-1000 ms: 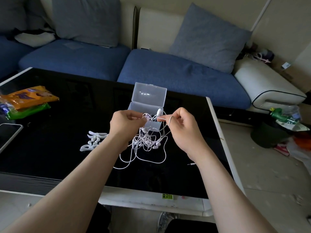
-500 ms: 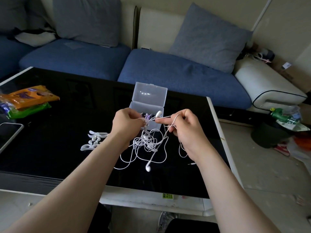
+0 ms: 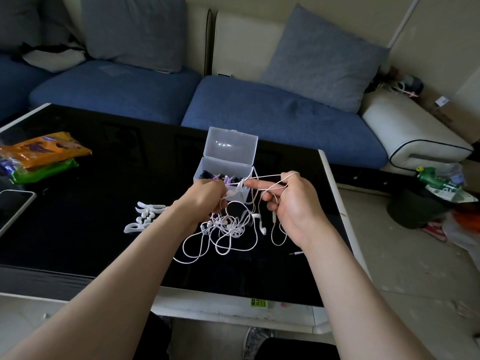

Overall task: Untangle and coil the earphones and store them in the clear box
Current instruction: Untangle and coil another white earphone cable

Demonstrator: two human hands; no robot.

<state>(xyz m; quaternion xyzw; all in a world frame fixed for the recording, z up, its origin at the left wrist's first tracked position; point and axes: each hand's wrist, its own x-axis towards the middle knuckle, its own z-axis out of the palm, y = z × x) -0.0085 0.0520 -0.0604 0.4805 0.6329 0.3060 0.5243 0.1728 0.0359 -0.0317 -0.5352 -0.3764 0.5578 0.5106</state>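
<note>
A tangle of white earphones [image 3: 228, 227] hangs between my hands above the black table [image 3: 85, 224]. My left hand [image 3: 205, 197] pinches the cord near the top of the knot. My right hand [image 3: 288, 203] has the cord looped over its fingers, index finger pointing left, and a taut strand runs across to the left hand. One earbud [image 3: 262, 227] dangles below. The clear box [image 3: 228, 162] stands open just behind my hands, lid up, with purple and dark items inside.
White ear hooks [image 3: 145, 216] lie on the table left of my left arm. Snack packets [image 3: 41, 154] and a phone [image 3: 13, 206] sit at the far left. The earphone plug [image 3: 296, 253] rests near the table's right edge. A blue sofa stands behind; clutter covers the floor at right.
My right hand has pulled to the right and opened its fingers, drawing a strand taut from the knot. The dangling earbud has swung right and up.
</note>
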